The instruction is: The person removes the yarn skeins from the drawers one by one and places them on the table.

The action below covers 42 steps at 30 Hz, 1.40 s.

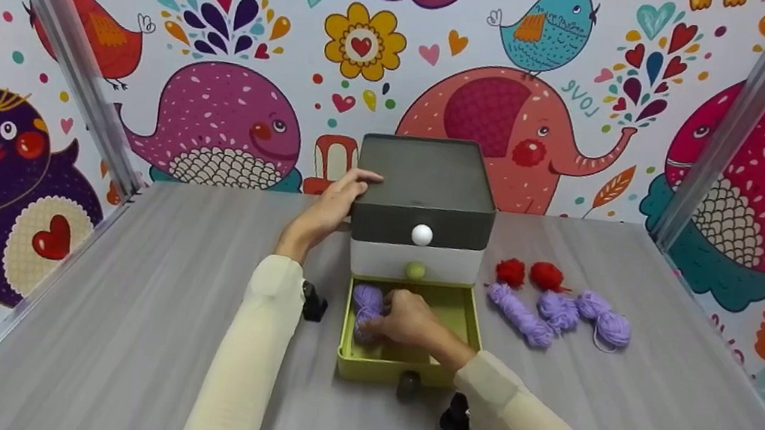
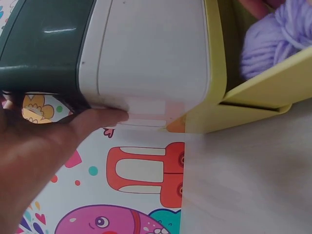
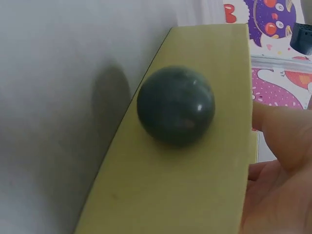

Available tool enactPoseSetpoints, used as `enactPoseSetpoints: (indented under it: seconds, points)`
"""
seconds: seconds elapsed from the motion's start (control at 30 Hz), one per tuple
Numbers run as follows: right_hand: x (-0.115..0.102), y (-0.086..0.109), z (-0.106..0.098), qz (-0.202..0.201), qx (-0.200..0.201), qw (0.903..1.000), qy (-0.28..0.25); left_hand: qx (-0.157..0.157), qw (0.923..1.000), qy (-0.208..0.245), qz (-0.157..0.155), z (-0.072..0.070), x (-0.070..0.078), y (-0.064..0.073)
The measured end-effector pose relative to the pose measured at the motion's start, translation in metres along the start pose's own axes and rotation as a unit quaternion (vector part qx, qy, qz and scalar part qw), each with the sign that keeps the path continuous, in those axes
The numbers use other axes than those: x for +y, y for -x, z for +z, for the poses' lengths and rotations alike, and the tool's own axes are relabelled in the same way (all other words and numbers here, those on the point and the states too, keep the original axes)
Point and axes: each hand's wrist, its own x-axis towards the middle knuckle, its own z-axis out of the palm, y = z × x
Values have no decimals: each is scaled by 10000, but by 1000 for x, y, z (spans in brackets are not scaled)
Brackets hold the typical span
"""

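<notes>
A small cabinet (image 1: 425,183) has a dark grey top drawer, a white middle drawer and a yellow-green bottom drawer (image 1: 378,370) that is pulled out. My left hand (image 1: 355,187) rests on the cabinet's top left edge with its fingers laid flat. In the left wrist view its thumb (image 2: 95,119) presses the cabinet's white side (image 2: 146,53). My right hand (image 1: 382,321) is inside the open drawer, fingers curled on a purple yarn skein (image 1: 367,302) that also shows in the left wrist view (image 2: 278,34). The right wrist view shows the drawer's dark knob (image 3: 176,105) close up.
Right of the cabinet, three purple yarn skeins (image 1: 558,311) and two red pompoms (image 1: 529,273) lie on the grey table (image 1: 112,296). Patterned walls and two metal posts enclose the table on three sides.
</notes>
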Motion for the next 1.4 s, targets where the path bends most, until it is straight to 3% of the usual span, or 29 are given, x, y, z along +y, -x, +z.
enactPoseSetpoints:
  seconds: [0.13,0.57,0.77,1.1,1.27,1.4]
  points:
    - [-1,-2,2,194,-71,9993,-312,3,10000,10,29,0,1,1]
    - [-2,-6,5,783,212,9927,-893,46,10000,-58,37,-2,-1,1]
    - [1,-4,-5,737,236,9895,-1225,12,10000,-74,28,-1,-1,0]
    - [4,11,-32,543,370,9963,-553,-15,10000,-64,66,-2,1,0]
    - [6,20,-42,447,299,9954,-790,-19,9999,-98,49,-2,0,0]
    - [13,29,-49,300,201,9913,-1266,-36,10000,-49,13,-1,1,0]
